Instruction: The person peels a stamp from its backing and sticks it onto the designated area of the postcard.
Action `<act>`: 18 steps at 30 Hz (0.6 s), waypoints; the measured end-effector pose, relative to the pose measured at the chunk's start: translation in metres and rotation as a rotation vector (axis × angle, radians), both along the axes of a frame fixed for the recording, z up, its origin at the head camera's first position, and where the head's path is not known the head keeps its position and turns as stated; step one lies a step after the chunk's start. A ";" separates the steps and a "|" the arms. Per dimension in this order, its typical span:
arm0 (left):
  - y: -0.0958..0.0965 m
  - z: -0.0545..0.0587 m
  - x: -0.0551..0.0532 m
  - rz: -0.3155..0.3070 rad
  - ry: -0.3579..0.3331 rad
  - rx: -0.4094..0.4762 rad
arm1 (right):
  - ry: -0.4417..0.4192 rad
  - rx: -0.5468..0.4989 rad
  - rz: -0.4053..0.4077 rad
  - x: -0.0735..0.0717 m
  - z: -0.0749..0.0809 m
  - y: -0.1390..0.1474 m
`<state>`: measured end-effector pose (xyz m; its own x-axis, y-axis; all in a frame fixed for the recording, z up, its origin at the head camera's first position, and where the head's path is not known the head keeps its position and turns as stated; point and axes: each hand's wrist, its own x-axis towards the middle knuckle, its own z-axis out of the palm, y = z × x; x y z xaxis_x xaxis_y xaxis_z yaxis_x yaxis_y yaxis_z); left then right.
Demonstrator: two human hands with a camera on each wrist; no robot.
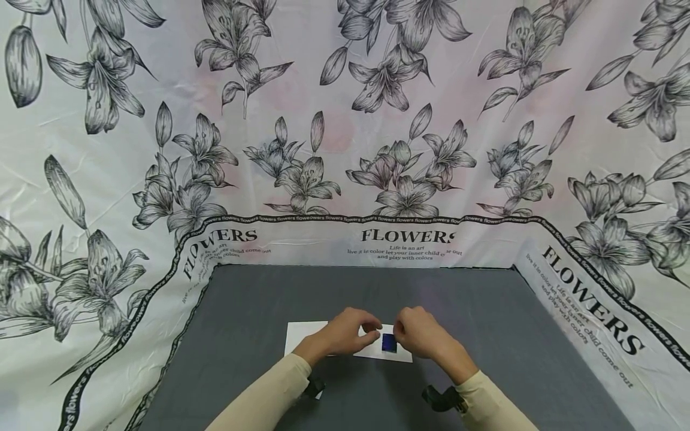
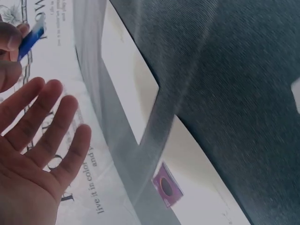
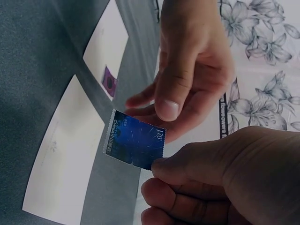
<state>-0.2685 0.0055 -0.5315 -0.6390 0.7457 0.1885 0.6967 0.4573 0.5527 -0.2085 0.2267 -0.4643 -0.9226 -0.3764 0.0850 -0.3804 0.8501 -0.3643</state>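
My right hand (image 1: 423, 334) pinches a small blue postage stamp (image 3: 136, 140) by one corner, between thumb and fingers. The stamp has a perforated edge, "CHINA" printed along one side and a "1.20" value. My left hand (image 2: 40, 159) is spread beside it, fingers loosely extended and palm empty; in the right wrist view its thumb (image 3: 168, 108) is close to the stamp's upper edge. Both hands hover over two white paper rectangles (image 1: 302, 334). The left one bears a purple stamp with a dark oval (image 2: 168, 186), hidden under my left hand in the head view.
The papers lie end to end with a narrow gap on a dark grey tabletop (image 1: 259, 299). The right-hand paper (image 3: 65, 154) has faint marks. White floral cloth (image 1: 302, 239) hangs behind the table and along its sides. Black wrist devices (image 1: 442, 398) sit at both cuffs.
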 end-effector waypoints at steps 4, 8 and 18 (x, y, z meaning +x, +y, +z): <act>0.004 0.001 0.002 -0.018 -0.028 0.025 | 0.013 -0.011 0.018 0.001 0.000 0.001; 0.007 0.004 0.004 -0.025 -0.041 0.037 | 0.028 -0.009 0.026 0.000 -0.001 0.001; 0.008 0.008 0.006 -0.037 0.015 0.069 | 0.023 -0.040 0.039 0.001 -0.002 -0.002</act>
